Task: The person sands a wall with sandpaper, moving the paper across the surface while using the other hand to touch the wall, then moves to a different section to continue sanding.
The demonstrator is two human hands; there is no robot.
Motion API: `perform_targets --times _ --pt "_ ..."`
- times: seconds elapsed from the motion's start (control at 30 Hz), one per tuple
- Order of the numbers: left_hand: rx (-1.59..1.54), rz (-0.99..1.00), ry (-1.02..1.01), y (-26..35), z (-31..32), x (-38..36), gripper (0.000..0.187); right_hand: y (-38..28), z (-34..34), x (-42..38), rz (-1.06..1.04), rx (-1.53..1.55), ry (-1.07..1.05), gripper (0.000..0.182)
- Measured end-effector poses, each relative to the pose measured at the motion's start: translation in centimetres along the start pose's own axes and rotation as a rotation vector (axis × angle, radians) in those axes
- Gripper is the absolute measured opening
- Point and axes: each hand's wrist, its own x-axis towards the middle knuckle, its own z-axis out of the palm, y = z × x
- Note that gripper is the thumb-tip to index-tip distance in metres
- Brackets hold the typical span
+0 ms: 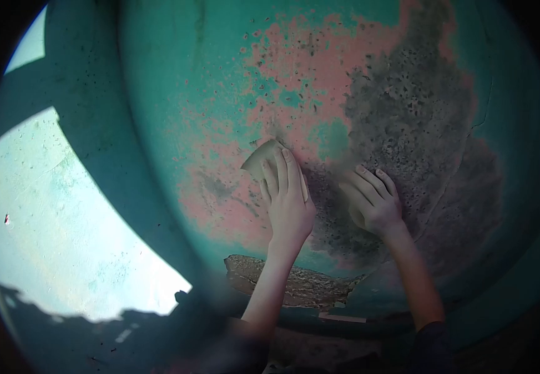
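My left hand [290, 202] presses a bent piece of sandpaper [259, 158] against a curved, painted surface [164, 81], its fingers stretched over the sheet. The sheet's free corner sticks out to the left of the fingertips, and a pale edge shows along the right side of the hand. To the right, my right hand [376, 202] lies on the dark, pitted patch [401, 118] with its fingers close together. A tan edge [356, 217] shows under that palm; I cannot tell what it belongs to. Pink worn areas [295, 56] surround the left hand, within green paint.
Below my forearms a brown, rough broken area [301, 283] breaks the green surface, with a small pale strip [343, 318] under it. A thin crack [448, 181] runs down the right side. At the left, bright sunlight falls on a pale surface [64, 230] beyond a shadowed band.
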Motion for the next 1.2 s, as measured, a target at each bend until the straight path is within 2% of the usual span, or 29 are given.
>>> perform_targets --times 0.07,0.2,0.27,0.3,0.37,0.5,0.6,0.77,0.9,1.07,1.2 --pt "0.051 0.019 -0.122 0.4 0.6 -3.1 0.059 -0.8 0.2 -0.2 0.052 0.025 0.002 0.039" --pt "0.103 0.079 -0.203 -1.5 -1.0 -2.6 0.059 -2.9 0.7 -0.4 0.145 0.081 -0.023 0.043" --pt "0.030 0.172 -0.057 -3.3 -2.2 0.0 0.059 -3.9 1.0 -0.4 0.202 0.090 -0.026 0.043" --pt "0.027 0.181 -0.060 -4.0 -2.4 0.4 0.059 -4.3 1.1 -0.5 0.253 0.096 -0.029 0.043" --pt "-0.006 0.320 0.046 -5.1 -1.9 0.8 0.064 -5.5 1.9 -0.6 0.303 0.087 0.008 0.042" --pt "-0.063 0.372 -0.018 -5.3 -1.4 -0.3 0.064 -7.4 4.7 -1.2 0.378 0.016 0.134 0.042" --pt "-0.034 0.399 -0.086 -5.6 -1.6 -0.5 0.064 -8.2 5.9 -2.3 0.373 -0.026 0.141 0.042" --pt "0.201 0.460 -0.068 -6.0 -1.7 0.8 0.065 -8.7 6.5 -2.7 0.366 -0.068 0.166 0.044" --pt "0.175 0.468 -0.087 -4.6 -3.1 2.3 0.065 -8.6 6.6 -2.8 0.354 -0.095 0.180 0.042" --pt "0.142 0.366 -0.157 -4.9 -2.3 0.2 0.066 -8.8 6.7 -3.2 0.358 -0.108 0.167 0.041" --pt "0.164 0.347 -0.114 -4.1 -2.6 1.5 0.068 -8.8 6.9 -3.9 0.347 -0.113 0.163 0.042"
